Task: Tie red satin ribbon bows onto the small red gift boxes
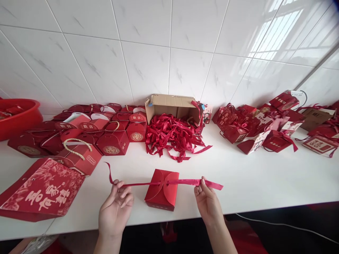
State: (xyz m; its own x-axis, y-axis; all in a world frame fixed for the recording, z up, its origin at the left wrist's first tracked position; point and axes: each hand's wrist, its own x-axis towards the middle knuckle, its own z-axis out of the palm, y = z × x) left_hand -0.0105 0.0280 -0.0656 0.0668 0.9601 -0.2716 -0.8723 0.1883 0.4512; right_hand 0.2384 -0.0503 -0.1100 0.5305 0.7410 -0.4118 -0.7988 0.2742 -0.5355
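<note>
A small red gift box stands near the front edge of the white table. A red ribbon runs through the holes in its top flaps and sticks out on both sides. My left hand pinches the ribbon's left stretch, whose end curls upward. My right hand pinches the ribbon's right stretch between thumb and fingers. Both hands sit level with the box top, one on each side of it.
A cardboard box spills a heap of red ribbons behind. Several red gift boxes stand at left, a large red paper bag lies front left, ribbon-tied boxes crowd the right, and a red basin sits far left.
</note>
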